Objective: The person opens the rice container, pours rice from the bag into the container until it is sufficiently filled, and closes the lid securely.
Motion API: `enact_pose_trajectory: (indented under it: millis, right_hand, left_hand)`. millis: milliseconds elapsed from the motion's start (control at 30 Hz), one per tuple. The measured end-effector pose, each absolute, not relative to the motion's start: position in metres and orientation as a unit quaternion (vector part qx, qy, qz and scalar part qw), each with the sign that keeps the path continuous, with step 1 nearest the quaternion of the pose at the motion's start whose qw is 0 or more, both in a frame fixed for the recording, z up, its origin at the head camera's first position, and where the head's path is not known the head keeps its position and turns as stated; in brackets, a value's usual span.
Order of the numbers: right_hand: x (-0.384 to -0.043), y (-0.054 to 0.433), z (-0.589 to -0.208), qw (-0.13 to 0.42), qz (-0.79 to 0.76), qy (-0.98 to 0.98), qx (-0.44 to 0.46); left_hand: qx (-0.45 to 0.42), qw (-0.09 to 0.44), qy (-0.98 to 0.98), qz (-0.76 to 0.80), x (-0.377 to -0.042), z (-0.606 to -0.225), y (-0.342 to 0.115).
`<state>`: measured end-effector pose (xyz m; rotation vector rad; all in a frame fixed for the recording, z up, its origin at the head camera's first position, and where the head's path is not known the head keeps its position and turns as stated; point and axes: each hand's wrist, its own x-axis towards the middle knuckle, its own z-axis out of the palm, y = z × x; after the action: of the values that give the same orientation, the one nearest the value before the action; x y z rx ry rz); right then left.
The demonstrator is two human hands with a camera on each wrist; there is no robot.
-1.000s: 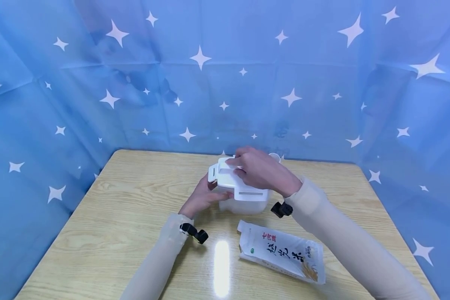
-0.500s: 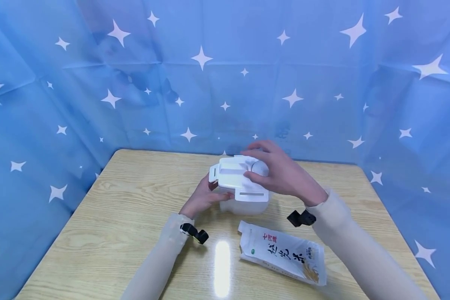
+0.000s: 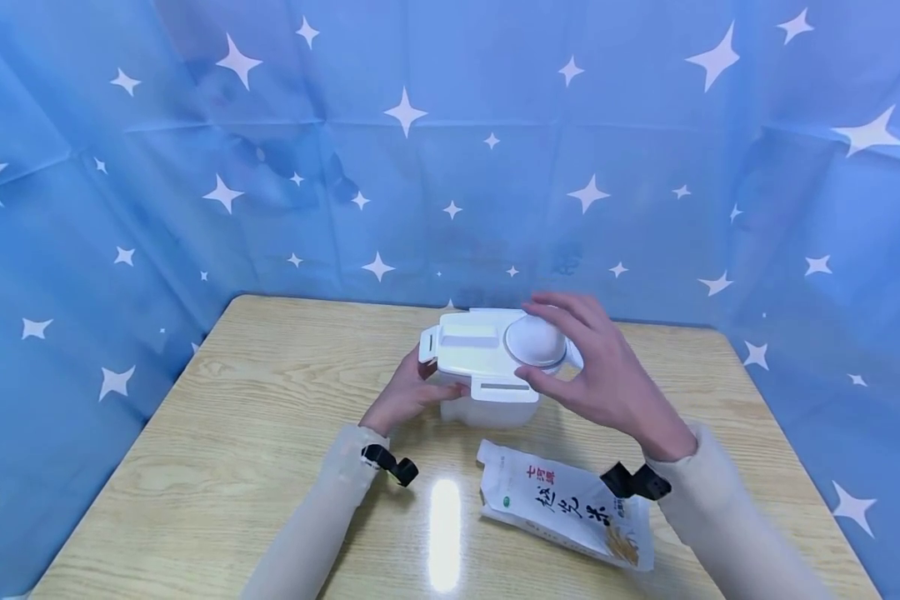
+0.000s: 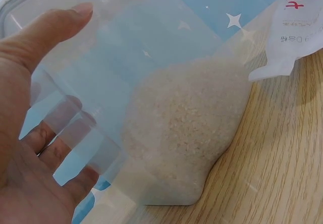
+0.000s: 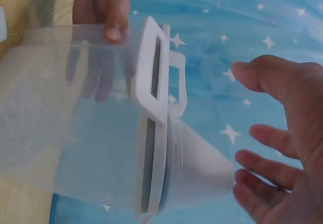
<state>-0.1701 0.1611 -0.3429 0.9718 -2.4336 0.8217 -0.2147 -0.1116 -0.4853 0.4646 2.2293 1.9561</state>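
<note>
A clear plastic rice container (image 3: pixel 489 414) stands near the table's far side, with white rice (image 4: pixel 186 123) at its bottom. On top sits a white lid (image 3: pixel 465 360) with a bar handle, and its flaps (image 5: pixel 149 67) stick outward. My left hand (image 3: pixel 405 393) grips the container's upper left side, thumb on the near wall and fingers seen through the plastic. Over the lid's right end, a rounded white cap (image 3: pixel 536 339) lies between the spread thumb and fingers of my right hand (image 3: pixel 596 375). In the right wrist view most of those fingers are apart from the cap; fingertip contact is unclear.
A white printed rice bag (image 3: pixel 562 504) lies flat on the wooden table (image 3: pixel 217 467), in front of the container and partly beneath my right wrist. Behind the table hangs a blue star-patterned cloth (image 3: pixel 450 150).
My right hand has moved right along the lid, from its bar handle to the round cap, and its fingers have spread. The left hand keeps holding the container in place.
</note>
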Motion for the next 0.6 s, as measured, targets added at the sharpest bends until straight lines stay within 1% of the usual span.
enact_pose_trajectory:
  millis: [100, 333, 600]
  right_hand:
    - [-0.163, 0.159, -0.347, 0.208, 0.292, -0.857, 0.371]
    - [-0.151, 0.151, -0.355, 0.185, 0.254, -0.862, 0.397]
    - [-0.15, 0.138, -0.368, 0.185, 0.196, -0.864, 0.425]
  left_hand:
    - [0.151, 0.07, 0.742, 0.65, -0.215, -0.486, -0.112]
    - [0.15, 0.071, 0.746, 0.645, -0.214, -0.486, -0.112]
    - [0.163, 0.065, 0.744, 0.645, -0.214, -0.486, -0.112]
